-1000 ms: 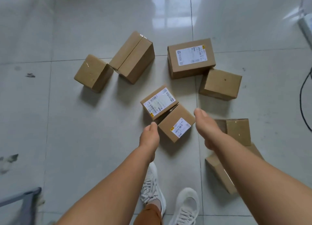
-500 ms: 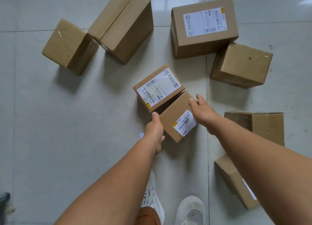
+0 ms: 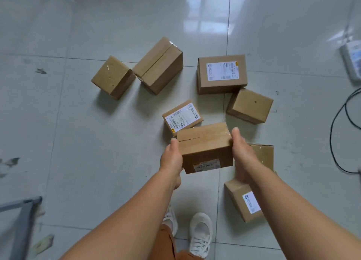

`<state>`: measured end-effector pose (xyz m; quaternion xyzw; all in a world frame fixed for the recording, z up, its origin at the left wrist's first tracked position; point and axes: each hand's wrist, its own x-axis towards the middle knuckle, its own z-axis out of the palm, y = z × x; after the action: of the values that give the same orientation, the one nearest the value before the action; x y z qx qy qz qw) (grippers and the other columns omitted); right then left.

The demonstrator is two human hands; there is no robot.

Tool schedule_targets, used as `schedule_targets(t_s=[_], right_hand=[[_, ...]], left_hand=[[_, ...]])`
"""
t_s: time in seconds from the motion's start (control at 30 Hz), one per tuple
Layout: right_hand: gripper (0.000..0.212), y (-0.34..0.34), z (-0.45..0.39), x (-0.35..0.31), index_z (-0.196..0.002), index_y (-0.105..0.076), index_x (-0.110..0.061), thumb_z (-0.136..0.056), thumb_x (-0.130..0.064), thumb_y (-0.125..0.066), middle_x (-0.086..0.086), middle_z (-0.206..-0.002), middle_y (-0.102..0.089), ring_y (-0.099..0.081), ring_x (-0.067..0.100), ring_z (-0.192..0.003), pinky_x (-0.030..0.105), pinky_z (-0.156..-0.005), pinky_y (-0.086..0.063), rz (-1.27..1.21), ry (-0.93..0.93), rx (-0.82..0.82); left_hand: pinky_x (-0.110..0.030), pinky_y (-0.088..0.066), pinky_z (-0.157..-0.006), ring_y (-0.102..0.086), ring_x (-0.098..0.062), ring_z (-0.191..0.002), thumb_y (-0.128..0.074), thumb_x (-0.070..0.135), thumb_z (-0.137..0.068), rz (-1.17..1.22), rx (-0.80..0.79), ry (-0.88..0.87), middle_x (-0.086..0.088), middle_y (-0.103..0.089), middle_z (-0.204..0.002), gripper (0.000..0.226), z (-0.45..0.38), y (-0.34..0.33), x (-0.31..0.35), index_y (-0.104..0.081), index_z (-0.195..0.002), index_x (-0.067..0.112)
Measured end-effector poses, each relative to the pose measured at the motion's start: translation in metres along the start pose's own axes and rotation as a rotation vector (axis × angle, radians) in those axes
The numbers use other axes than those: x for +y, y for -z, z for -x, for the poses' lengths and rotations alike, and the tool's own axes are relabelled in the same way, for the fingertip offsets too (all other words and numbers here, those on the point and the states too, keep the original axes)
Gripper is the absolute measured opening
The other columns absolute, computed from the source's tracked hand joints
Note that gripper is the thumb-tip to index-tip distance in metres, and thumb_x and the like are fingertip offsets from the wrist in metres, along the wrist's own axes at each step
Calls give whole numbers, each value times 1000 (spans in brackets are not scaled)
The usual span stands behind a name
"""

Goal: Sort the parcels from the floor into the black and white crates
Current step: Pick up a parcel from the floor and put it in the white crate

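- White lace-up shoes [image 3: 201,233] of knitted-looking fabric stand on the pale glossy floor tiles [image 3: 97,162] at the bottom of the view, with a rust-coloured trouser leg above them.
- At the lower left a grey metal frame [image 3: 21,220] juts in, its edges blurred.
- The left hand [image 3: 171,160] and the right hand [image 3: 242,156] clamp a held parcel [image 3: 205,146] between them, one palm pressed to each short end, thumbs up along the top edges; it is lifted above the floor, roughly level.
- This held parcel is a brown corrugated cardboard box, its top seam sealed with shiny clear tape, a small printed label on the side facing the camera.
- Just right of the right forearm lies a tilted box with a white label [image 3: 244,201], and behind the hand a plain box [image 3: 262,156] is partly hidden.
- Just beyond the held one, on the floor, sits a small labelled parcel [image 3: 182,116] with a barcode sticker under glossy film.
- Farther right is a plain cube-like box [image 3: 250,105], touching or nearly touching a large labelled box [image 3: 221,73].
- Farther left, a tall taped box [image 3: 159,65] leans beside a small plain box [image 3: 113,77].
- At the far right, a black cable [image 3: 336,127] curves over the tiles near a white power strip [image 3: 351,60].
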<state>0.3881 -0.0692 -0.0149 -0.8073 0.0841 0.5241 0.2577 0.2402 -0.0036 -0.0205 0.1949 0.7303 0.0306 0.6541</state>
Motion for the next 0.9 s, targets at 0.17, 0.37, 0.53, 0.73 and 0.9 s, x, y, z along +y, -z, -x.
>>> schedule_targets(t_s=[0.17, 0.37, 0.53, 0.73, 0.9], right_hand=[[63, 27, 78, -36, -126, -54, -15, -96, -60, -24, 7, -121, -57, -48, 21, -107, 36, -87, -28, -89, 68, 27], [57, 53, 183, -75, -98, -60, -10, -94, -62, -35, 2, -90, -60, -53, 18, -87, 38, -99, -33, -136, 205, -45], [37, 48, 263, -98, -108, -56, -24, -89, -56, -53, 4, -105, -63, -58, 22, -102, 41, -98, -44, -150, 287, -185], [12, 23, 350, -118, -86, -62, -21, -89, -19, -50, -1, -93, -62, -54, 18, -86, 29, -66, -38, -42, 406, -266], [47, 1, 415, -131, -102, -67, -23, -79, 5, -37, 1, -89, -63, -52, 16, -76, 28, -62, -40, -5, 555, -413]], left_hand=[[-34, -50, -78, -59, -16, -78, -30, 41, -97, 129, -3, -90, -5, -66, -97, 42, 78, 15, 31, -63, -103, 16], [-41, -51, -90, -61, -22, -96, -38, 60, -93, 165, -27, -117, -8, -64, -113, 55, 169, 52, 54, -52, -126, 19], [-33, -52, -79, -61, -18, -88, -53, 35, -95, 305, -75, -238, -6, -66, -99, 36, 245, 95, 65, -59, -124, 16], [-23, -42, -64, -57, -14, -79, -48, 8, -89, 406, -40, -504, -2, -67, -92, 34, 327, 162, 82, -62, -119, 12], [-31, -41, -77, -56, -14, -81, -48, 32, -93, 532, 7, -639, 4, -64, -81, 24, 389, 216, 88, -67, -101, 18]])
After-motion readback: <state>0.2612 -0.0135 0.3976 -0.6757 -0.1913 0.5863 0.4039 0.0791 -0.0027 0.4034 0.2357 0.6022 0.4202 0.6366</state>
